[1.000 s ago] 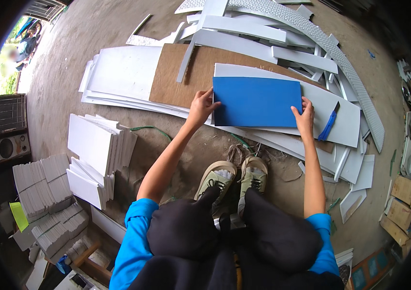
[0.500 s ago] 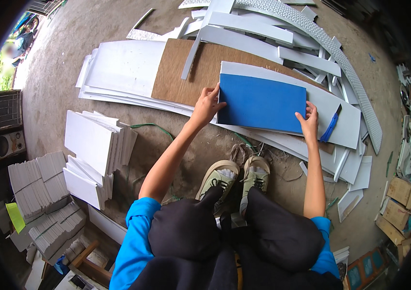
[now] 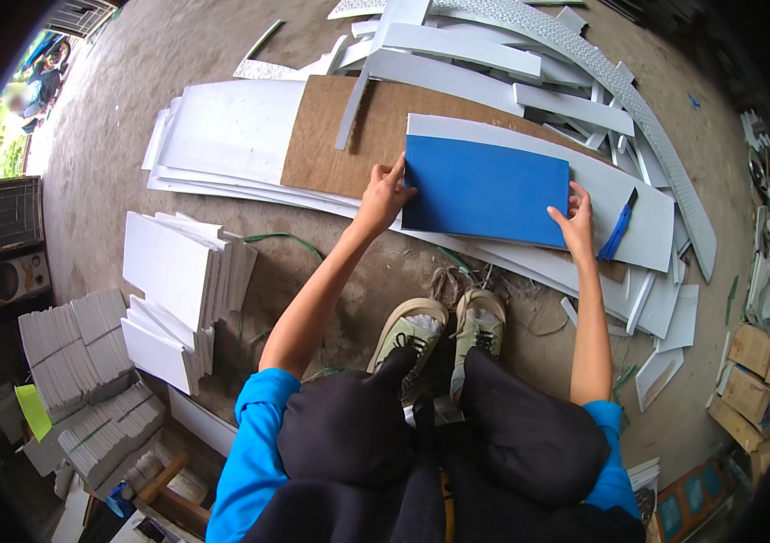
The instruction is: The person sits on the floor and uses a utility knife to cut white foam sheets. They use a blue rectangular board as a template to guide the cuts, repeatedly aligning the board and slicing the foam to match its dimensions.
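Blue flat rect. panel (image 3: 486,192) is btwn my hands, over a big white foam-like sheet (image 3: 643,240); can't tell if it's resting flat on it. My L hand (image 3: 385,195) holds its left edge, thumb on top; my R hand (image 3: 576,222) has the right edge, thumb also on the top face. Just right of R hand, a blue-handled knife w/ dark blade (image 3: 617,233) lies on the white sheet. Brown wood-look board (image 3: 335,136) sits under that sheet, on white flat boards (image 3: 231,127). Beyond: jumbled white strips (image 3: 462,61). Nearer me, pale green lace-up shoes (image 3: 412,335); to my L, upright white rect. pcs (image 3: 167,271).
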A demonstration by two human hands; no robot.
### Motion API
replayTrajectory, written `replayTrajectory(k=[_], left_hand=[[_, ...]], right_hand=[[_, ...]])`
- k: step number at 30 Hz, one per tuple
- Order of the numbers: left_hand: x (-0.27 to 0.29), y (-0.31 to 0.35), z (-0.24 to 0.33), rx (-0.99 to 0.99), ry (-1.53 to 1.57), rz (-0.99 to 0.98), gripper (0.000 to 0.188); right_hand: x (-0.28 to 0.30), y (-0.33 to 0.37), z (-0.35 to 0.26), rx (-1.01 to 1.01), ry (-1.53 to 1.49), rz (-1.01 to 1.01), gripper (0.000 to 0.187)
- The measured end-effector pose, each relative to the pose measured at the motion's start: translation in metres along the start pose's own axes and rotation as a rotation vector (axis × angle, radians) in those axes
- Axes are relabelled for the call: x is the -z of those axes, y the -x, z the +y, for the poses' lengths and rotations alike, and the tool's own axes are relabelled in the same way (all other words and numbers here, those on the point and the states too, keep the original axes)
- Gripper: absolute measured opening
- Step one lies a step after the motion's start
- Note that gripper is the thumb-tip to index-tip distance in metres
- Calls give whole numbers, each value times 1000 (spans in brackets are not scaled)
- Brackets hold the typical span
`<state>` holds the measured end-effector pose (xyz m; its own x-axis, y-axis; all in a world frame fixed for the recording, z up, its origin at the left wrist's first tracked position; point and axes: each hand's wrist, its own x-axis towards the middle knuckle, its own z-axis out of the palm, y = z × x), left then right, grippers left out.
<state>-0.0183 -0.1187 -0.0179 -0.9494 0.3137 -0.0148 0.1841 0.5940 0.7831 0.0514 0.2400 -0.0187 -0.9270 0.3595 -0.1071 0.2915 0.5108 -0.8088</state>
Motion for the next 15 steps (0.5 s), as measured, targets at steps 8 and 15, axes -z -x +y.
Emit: replayTrajectory(k=[8,15], left_hand=[[-11,-4,-1,29,-78,-7,64],[-2,-1,10,-37,-43,-32,78]], right_hand=[[8,-2,7,7,-136,-43,79],[20,-2,0,-112,-259,-132,80]])
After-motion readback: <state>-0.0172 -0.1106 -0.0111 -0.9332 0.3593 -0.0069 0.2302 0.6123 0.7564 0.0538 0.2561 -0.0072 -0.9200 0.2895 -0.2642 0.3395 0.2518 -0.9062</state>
